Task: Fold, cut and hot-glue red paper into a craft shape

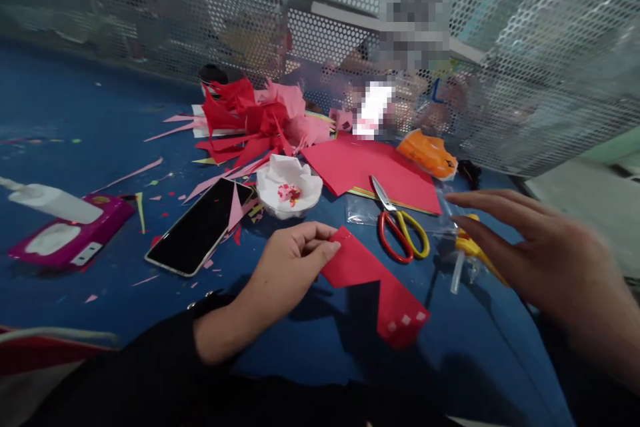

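Note:
My left hand [283,273] pinches one corner of a red paper piece [360,267] between thumb and fingers. The piece has a notch cut into its lower edge, and small pale squares sit near its far right end. To the right, my right hand [540,260] is raised with thumb and fingers apart, holding nothing. Behind its fingers lies a yellow tool with a clear stick [470,247], partly hidden; it looks like a glue gun. Scissors [395,220] with red and yellow handles rest, slightly spread, beyond the red piece.
Red paper sheets [385,167] lie behind the scissors, near an orange packet [429,153]. A white-lined bowl [289,187] holds small scraps. Further left are a phone [200,227], a purple pack [75,233], a white bottle [60,202] and crumpled paper strips [260,113]. A perforated metal panel [330,33] stands behind.

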A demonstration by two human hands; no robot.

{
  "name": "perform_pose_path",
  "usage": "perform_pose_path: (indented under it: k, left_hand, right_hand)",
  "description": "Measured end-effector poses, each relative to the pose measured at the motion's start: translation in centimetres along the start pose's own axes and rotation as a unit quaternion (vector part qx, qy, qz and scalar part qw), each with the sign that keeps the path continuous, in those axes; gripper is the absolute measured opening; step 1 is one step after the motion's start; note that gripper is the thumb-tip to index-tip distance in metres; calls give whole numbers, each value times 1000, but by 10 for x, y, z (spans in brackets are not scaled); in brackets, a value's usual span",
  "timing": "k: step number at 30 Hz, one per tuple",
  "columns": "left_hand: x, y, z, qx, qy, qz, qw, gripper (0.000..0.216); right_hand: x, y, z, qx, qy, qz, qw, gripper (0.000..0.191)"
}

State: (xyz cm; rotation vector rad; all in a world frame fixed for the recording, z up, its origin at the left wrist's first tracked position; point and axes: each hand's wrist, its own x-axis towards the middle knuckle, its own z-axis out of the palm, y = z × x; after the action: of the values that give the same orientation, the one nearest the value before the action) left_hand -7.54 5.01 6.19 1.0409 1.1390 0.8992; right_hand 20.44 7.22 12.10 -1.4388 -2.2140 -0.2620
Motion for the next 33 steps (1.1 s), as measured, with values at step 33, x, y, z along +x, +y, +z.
perform_pose_path:
  k: [33]
  left_hand:
    - [-2, -4, 0, -69, -33, -17, 997, 19]
  right_hand:
    - [140, -113, 167, 33, -184, -328, 926, 21]
